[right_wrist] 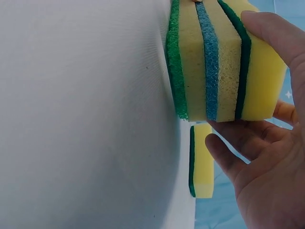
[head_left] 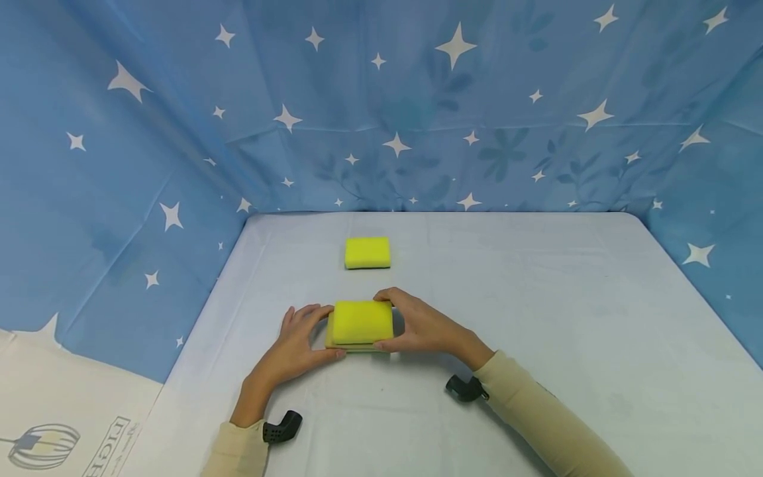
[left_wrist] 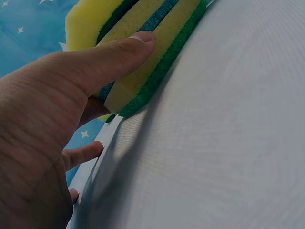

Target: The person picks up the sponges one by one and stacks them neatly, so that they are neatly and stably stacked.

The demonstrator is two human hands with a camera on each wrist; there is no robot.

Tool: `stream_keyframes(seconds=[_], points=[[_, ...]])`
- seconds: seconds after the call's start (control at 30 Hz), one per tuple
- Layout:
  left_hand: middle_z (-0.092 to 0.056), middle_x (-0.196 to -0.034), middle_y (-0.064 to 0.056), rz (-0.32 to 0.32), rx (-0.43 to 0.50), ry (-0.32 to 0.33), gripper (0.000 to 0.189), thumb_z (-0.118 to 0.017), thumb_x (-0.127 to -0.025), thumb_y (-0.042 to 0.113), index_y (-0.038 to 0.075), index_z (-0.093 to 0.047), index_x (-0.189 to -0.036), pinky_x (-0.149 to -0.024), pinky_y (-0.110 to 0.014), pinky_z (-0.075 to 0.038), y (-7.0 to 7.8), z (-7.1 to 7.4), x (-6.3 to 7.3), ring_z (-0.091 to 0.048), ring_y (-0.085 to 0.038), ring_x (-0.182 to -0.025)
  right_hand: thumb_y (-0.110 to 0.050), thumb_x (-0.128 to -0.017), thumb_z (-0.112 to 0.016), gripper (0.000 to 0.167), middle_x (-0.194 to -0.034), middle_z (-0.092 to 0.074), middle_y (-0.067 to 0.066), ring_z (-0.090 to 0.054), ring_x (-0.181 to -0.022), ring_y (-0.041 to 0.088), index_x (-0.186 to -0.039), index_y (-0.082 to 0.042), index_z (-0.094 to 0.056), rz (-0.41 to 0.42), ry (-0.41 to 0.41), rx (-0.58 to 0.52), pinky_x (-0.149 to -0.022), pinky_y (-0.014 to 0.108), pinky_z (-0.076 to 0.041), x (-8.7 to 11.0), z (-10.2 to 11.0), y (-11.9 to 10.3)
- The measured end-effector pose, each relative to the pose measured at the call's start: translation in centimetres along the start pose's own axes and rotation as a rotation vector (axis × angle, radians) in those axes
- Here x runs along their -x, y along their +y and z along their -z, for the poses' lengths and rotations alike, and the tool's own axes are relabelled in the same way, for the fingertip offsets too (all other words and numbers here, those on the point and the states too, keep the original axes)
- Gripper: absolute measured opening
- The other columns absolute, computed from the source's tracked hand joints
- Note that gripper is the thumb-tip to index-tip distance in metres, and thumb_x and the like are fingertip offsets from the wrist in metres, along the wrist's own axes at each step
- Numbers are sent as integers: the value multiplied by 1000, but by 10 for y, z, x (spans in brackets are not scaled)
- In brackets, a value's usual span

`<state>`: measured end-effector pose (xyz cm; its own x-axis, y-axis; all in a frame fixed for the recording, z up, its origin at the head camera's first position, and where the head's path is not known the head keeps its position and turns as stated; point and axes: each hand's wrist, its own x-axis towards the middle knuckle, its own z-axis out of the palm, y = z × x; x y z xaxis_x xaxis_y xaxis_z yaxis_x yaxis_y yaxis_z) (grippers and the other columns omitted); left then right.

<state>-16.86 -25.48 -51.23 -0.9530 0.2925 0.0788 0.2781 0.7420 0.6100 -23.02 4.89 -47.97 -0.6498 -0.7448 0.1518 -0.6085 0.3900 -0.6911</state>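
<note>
Three sponges are stacked in front of me, scouring sides down. On top sits a bright yellow sponge (head_left: 362, 321) with a dark green scouring layer. My right hand (head_left: 426, 324) pinches it by its right end, thumb at the near side and fingers at the far side. Beneath it are a pale sponge with a blue layer (right_wrist: 228, 76) and, lowest, a pale sponge with a green layer (right_wrist: 190, 71). My left hand (head_left: 295, 348) holds these two lower sponges at their left end. Its thumb (left_wrist: 128, 52) lies across their near side.
Behind the stack, a separate yellow sponge (head_left: 367, 252) lies on the white-covered table (head_left: 536, 291). A blue star-patterned cloth (head_left: 417, 99) hangs at the back and sides. Each wrist wears a small black camera, one on the left (head_left: 283, 428) and one on the right (head_left: 466, 389).
</note>
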Motion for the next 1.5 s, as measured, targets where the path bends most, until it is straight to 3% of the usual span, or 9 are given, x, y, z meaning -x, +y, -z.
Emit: stream_keyframes(seconds=[0.23, 0.5, 0.7, 0.93, 1.13, 1.5], points=[[-54, -154, -17, 7, 4, -7, 88, -87, -86, 52, 9, -54, -155, -126, -67, -1, 0, 0, 1, -36, -41, -151, -48, -91, -86, 92, -156, -51, 11, -55, -135, 26, -160, -5, -42, -10, -12, 3, -116, 51, -46, 1, 0, -1], [-54, -154, -16, 8, -2, -1, 89, -87, -85, 53, 10, -54, -155, -127, -66, -1, 0, 1, 0, -36, -41, -151, -47, -100, -74, 82, -161, -47, 7, -51, -141, 28, -161, -6, -41, -48, 19, -33, -118, 55, -42, -1, 7, 0], [-56, -153, -15, 1, -9, 0, 88, -87, -85, 53, 10, -55, -155, -127, -66, -1, -1, 0, 0, -37, -40, -151, -49, -102, -68, 77, -160, -49, 15, -49, -144, 34, -163, -11, -39, -68, 45, -60, -117, 61, -40, -4, 14, 2], [-55, -153, -16, -3, -1, 5, 87, -88, -85, 52, 11, -55, -154, -126, -66, -1, -1, 0, 0, -37, -40, -150, -43, -104, -68, 74, -162, -47, 14, -48, -144, 39, -164, -10, -39, -67, 97, -86, -118, 61, -40, -8, 19, 7], [-54, -154, -16, -10, -2, 6, 87, -88, -85, 53, 12, -55, -155, -126, -66, -1, -3, 0, 0, -37, -40, -150, -48, -105, -67, 77, -162, -47, 15, -46, -146, 42, -165, -11, -37, -110, 120, -71, -118, 62, -39, -13, 23, 11], [-53, -154, -18, 1, 3, 1, 89, -87, -85, 54, 11, -54, -156, -127, -66, 0, -2, 1, 0, -37, -41, -151, -53, -102, -69, 86, -172, -31, 4, -34, -156, 30, -169, -16, -31, -152, 130, -54, -124, 60, -30, -23, 34, 20]])
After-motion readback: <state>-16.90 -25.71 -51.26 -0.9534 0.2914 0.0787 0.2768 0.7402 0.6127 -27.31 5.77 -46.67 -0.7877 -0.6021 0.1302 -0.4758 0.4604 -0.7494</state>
